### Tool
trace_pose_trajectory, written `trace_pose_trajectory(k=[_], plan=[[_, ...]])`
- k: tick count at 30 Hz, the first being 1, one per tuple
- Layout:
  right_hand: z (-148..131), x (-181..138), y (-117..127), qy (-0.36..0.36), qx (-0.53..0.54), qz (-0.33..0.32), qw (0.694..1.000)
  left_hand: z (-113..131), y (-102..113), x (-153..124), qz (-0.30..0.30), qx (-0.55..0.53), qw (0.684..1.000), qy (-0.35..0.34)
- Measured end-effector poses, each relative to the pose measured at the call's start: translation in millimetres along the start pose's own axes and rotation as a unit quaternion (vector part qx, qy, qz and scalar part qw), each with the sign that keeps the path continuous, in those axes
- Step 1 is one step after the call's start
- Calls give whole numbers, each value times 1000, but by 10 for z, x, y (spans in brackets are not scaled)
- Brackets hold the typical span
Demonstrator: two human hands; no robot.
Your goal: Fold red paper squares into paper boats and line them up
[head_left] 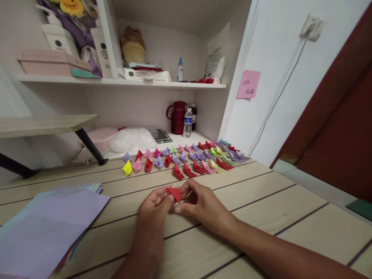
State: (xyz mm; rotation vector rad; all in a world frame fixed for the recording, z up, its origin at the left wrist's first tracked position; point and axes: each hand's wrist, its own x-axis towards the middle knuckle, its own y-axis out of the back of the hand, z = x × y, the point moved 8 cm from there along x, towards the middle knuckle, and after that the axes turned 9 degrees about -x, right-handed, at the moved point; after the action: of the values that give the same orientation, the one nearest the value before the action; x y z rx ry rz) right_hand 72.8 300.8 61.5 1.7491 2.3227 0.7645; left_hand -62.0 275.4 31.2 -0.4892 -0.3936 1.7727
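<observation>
A small folded piece of red paper (174, 193) is pinched between the thumb and fingers of my left hand (157, 203), just above the wooden table. Beside it, my right hand (200, 203) curves in from the right, its fingers at the paper's right edge and its thumb apart below. Whether the right fingertips grip the paper or only touch it, I cannot tell. Beyond both hands stand rows of small folded paper boats, among them a yellow one (127, 168) at the left end and a red one (178, 172) nearest my hands.
A stack of coloured paper sheets (58, 228) lies at the left, lilac on top. Behind it stands a small raised shelf (46, 124) on black legs. At the back are a dark red jug (178, 118), a water bottle (188, 123) and a white plastic bag (132, 140).
</observation>
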Motion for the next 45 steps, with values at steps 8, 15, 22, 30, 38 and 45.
trace_pose_trajectory(k=[8, 15, 22, 30, 38, 45], plan=[[60, 33, -18, 17, -23, 24, 999, 0, -6, -19, -1, 17, 1000, -1], [166, 51, -122, -88, 201, -40, 975, 11, -21, -16, -16, 20, 1000, 5], [65, 33, -138, -95, 279, -47, 954, 44, -51, 20, -59, -42, 997, -4], [40, 7, -203, -63, 170, -54, 982, -165, 118, 193, -32, 17, 999, -2], [31, 14, -197, -4, 149, -90, 985, -85, 54, 135, -49, -25, 998, 14], [-12, -38, -245, 6, 152, -119, 981, -87, 16, 87, -57, 41, 998, 5]])
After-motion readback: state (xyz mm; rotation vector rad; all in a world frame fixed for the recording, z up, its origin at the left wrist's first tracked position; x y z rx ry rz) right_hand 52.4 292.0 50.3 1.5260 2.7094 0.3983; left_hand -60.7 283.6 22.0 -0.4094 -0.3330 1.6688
